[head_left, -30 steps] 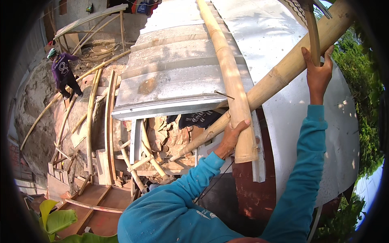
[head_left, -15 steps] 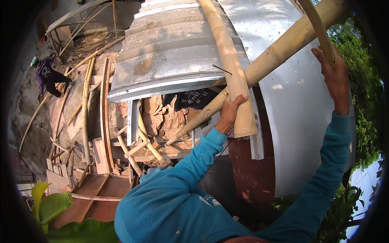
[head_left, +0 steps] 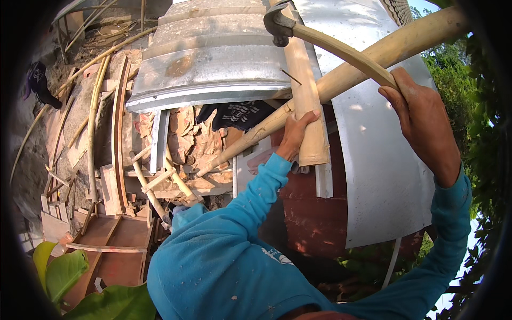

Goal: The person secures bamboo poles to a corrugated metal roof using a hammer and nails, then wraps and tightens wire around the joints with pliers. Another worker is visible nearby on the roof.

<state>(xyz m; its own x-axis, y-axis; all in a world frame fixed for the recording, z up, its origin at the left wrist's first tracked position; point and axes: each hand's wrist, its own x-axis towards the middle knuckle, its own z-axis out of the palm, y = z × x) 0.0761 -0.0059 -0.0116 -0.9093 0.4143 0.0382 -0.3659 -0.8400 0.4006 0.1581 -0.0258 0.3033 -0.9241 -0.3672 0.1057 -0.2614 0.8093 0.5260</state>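
Two hands busy, right hand [head_left: 424, 122] fingers gripping hammer [head_left: 330, 45], left hand [head_left: 296, 136] fingers clasping bamboo pole [head_left: 306, 106]

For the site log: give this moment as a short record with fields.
setting: high on a roof, ground and debris far below
left hand: grips the flat bamboo slat lying on the metal sheets
right hand: holds a hammer by its curved wooden handle, raised
hammer head: above the slat's upper part, whether touching cannot be told
nail: sticks out of the slat's left edge
pole: round bamboo, crosses under the slat
clothing: blue long sleeves
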